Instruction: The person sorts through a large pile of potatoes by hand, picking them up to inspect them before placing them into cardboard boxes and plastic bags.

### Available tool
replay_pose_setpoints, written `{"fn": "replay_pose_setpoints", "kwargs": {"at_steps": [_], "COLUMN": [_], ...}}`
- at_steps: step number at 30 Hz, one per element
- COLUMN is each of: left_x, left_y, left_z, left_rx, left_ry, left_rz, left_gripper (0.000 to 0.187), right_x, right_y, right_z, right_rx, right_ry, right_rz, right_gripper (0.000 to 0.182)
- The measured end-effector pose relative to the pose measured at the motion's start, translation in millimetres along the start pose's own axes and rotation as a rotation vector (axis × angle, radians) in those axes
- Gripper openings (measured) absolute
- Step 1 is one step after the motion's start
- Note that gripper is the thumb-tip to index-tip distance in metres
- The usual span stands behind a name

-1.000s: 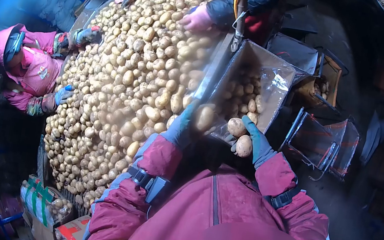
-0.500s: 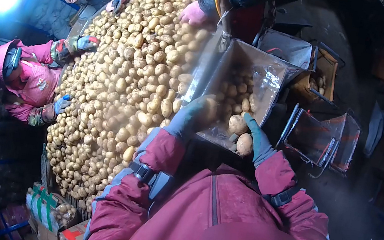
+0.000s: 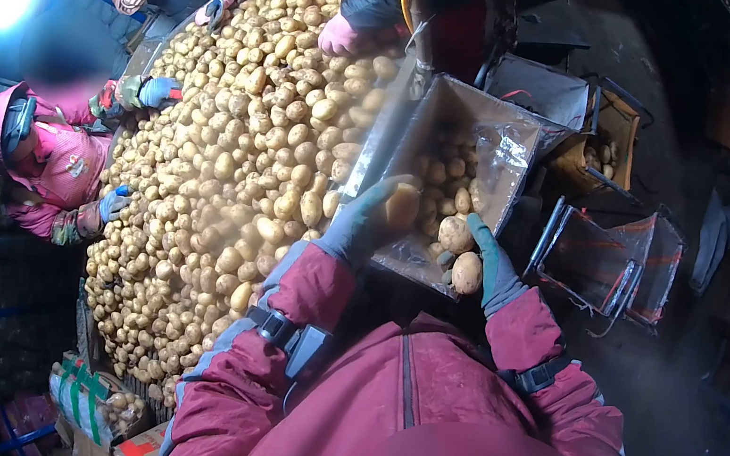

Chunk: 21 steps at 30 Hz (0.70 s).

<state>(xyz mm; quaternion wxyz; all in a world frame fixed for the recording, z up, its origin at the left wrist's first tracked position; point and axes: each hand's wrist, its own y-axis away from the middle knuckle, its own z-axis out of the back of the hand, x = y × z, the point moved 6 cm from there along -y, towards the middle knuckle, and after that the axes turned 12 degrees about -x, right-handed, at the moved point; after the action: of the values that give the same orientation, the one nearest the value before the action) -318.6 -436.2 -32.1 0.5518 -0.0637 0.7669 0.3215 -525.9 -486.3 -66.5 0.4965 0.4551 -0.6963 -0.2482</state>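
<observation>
Head view shows the left hand (image 3: 364, 223) closed around a potato (image 3: 402, 203) at the rim of the plastic-lined box (image 3: 515, 152), while the right hand (image 3: 493, 263) cups two potatoes (image 3: 461, 253) inside it. Firm, rounded and dusty, they suit a whole-palm grip. Since earlier, the left hand has lifted toward the box from the heaped tabletop (image 3: 233, 159).

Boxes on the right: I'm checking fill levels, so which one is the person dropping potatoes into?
The plastic-lined box nearest the potato pile, with both gloved hands at its opening.
</observation>
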Motion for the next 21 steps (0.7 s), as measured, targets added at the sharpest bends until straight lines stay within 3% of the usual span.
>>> {"fn": "replay_pose_setpoints", "kwargs": {"at_steps": [2, 4, 7, 10, 13, 16, 19, 20, 21], "left_x": [-9, -20, -13, -3, 6, -3, -18, 4, 9], "left_y": [6, 11, 30, 29, 28, 32, 31, 23, 17], "left_z": [-4, -9, -14, -13, -11, -14, -12, -5, 8], "left_rx": [0.047, 0.080, 0.001, 0.090, 0.067, 0.108, 0.179, 0.080, 0.075], "left_ry": [-0.064, -0.256, 0.383, 0.369, 0.400, 0.348, -0.218, 0.278, 0.229], "left_rz": [-0.085, -0.303, 0.408, 0.414, 0.443, 0.295, -0.378, 0.167, 0.118], "left_gripper": [0.038, 0.037, 0.043, 0.043, 0.044, 0.045, 0.053, 0.055, 0.053], "right_x": [-5, -7, -5, -1, 2, 9, 12, 21, 19], "right_y": [-9, -16, -14, -3, 3, 10, -13, -16, -31], "right_z": [2, 2, 3, -4, -18, -21, -13, -16, -6], "right_rx": [0.012, 0.035, 0.048, 0.023, -0.003, 0.002, -0.039, -0.023, -0.022], "right_ry": [-0.038, -0.120, -0.068, 0.091, 0.050, 0.112, 0.023, -0.005, 0.013], "right_rz": [-0.001, -0.040, -0.010, 0.011, 0.049, -0.005, 0.137, 0.220, 0.176], "right_gripper": [0.055, 0.054, 0.052, 0.053, 0.054, 0.053, 0.048, 0.049, 0.051]}}
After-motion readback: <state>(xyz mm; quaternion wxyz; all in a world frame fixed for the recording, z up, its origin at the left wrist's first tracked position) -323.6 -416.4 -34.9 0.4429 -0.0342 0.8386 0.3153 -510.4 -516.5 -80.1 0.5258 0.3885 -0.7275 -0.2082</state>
